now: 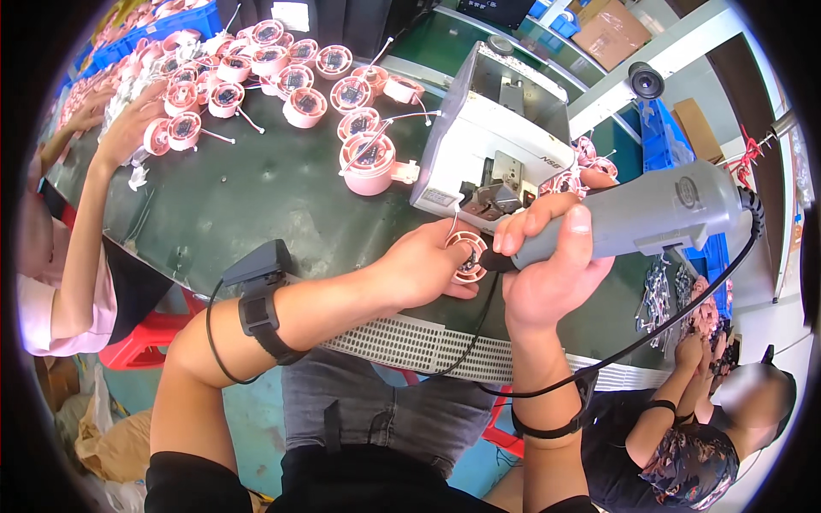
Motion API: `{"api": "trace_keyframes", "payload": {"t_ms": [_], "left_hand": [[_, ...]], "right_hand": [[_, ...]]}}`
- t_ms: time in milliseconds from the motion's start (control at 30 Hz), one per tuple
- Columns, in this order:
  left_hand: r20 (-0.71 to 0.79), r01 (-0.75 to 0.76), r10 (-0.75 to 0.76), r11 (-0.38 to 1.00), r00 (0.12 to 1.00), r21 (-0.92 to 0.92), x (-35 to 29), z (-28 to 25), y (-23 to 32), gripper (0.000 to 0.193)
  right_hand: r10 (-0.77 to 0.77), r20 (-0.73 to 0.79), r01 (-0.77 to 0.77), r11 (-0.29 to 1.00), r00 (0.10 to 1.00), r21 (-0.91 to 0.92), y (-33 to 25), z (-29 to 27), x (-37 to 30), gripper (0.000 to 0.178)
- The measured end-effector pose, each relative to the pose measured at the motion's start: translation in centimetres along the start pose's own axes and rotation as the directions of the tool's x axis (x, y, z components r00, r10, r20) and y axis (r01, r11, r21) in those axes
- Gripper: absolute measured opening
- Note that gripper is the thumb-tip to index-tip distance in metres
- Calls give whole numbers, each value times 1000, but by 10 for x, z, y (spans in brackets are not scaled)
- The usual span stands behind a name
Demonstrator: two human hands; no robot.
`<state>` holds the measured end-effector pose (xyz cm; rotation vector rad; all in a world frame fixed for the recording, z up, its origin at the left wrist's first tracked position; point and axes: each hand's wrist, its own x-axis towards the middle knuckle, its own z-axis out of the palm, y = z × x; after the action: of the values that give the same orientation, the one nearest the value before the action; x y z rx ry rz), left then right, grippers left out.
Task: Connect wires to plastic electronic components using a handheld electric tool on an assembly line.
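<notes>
My left hand (417, 263) is closed round a pink round fan housing (469, 272) with a small circuit board inside, held low against the table near its front edge. A grey electric screwdriver (646, 212) lies across in my right hand (554, 274), fingers wrapped round its front end. Its black nose reaches over the housing; the bit's exact contact is hidden. Just beyond stands a white screw feeder box (487, 128) with a metal outlet facing me. Beside that box sits another pink housing (368, 175) with a white connector on it.
Several pink housings (295, 81) with wires crowd the far left of the green table (256, 188). A co-worker's hand (128, 124) touches white wires there. Another person (684, 427) sits at right. A black cable (684, 316) loops from the screwdriver. Bundled wires (657, 295) lie right.
</notes>
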<state>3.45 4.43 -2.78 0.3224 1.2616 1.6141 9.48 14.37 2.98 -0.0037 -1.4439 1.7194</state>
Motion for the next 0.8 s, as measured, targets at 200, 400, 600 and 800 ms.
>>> {"api": "trace_keyframes", "payload": {"t_ms": [200, 400, 600, 800], "left_hand": [[11, -14, 14, 1000, 1000, 5, 2, -2, -4, 27], [3, -24, 24, 1000, 1000, -2, 4, -3, -6, 26], [-3, -44, 44, 997, 999, 58, 0, 5, 1, 26], [3, -51, 51, 976, 999, 213, -5, -5, -1, 28]], "right_hand": [[-1, 81, 8, 997, 997, -81, 7, -7, -3, 36], [22, 86, -13, 994, 996, -108, 9, -4, -3, 29], [-22, 93, 28, 997, 995, -70, 9, -3, -13, 35], [14, 327, -1, 999, 945, -39, 4, -33, -20, 45]]}}
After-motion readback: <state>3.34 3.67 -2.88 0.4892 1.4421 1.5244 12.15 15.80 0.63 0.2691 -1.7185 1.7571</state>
